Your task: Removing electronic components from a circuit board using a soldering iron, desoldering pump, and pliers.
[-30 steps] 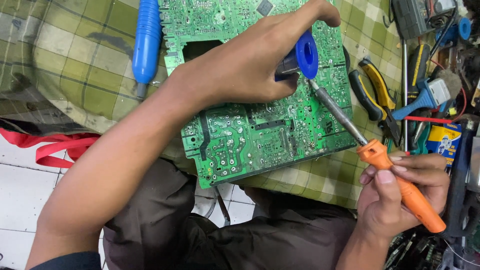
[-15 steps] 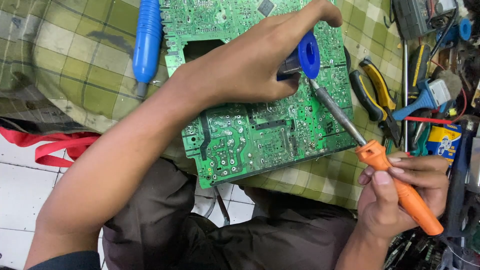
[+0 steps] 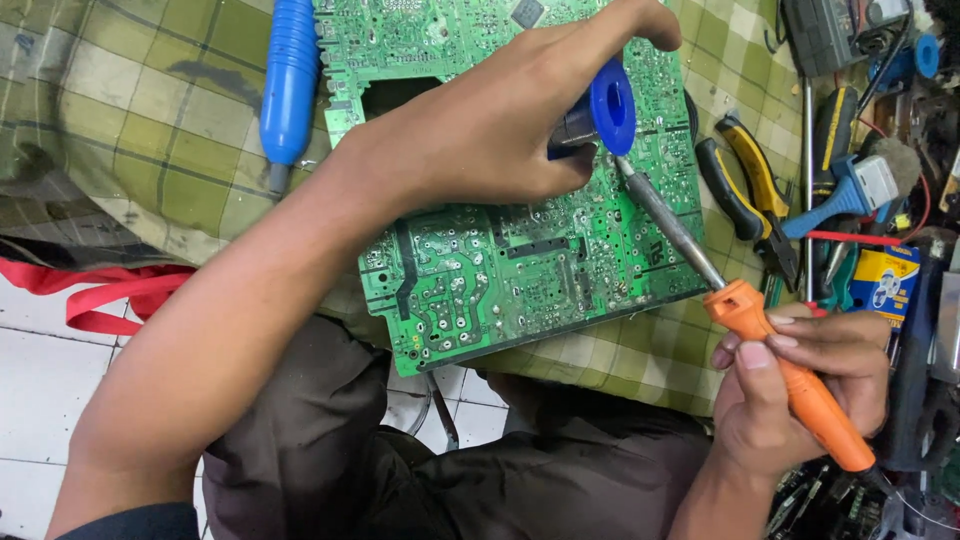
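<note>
Head view. Landmark: the green board [image 3: 520, 240], solder side up, lying on a checked cloth [image 3: 120, 110] over the person's lap.

Left hand [image 3: 500, 130]: closed around a blue solder spool [image 3: 605, 105], held over the board's upper right area, forefinger stretched toward the board's far edge. Right hand [image 3: 790, 400]: wrapped around the orange handle of a soldering iron [image 3: 740, 330], off the board's lower right corner; the metal shaft slants up across the board and its tip ends just under the spool. Whether the tip touches a joint cannot be told; the hand hides that spot.

Judgement on method: the iron tip ought to rest on pad and lead together, with solder fed to the joint rather than to the tip, briefly, since neighbouring pads sit close. The board lies loose on cloth, so the left wrist should steady it.

Surroundings: a blue desoldering pump [image 3: 288, 85] lies beside the board's upper left corner. Yellow-handled pliers [image 3: 750, 190] and other small tools crowd the area right of the board. A red strap [image 3: 100, 295] lies left of it, over white floor tiles.

Obstructions: the left hand and spool screen the work point; the tool pile sits close to the right elbow's path
</note>
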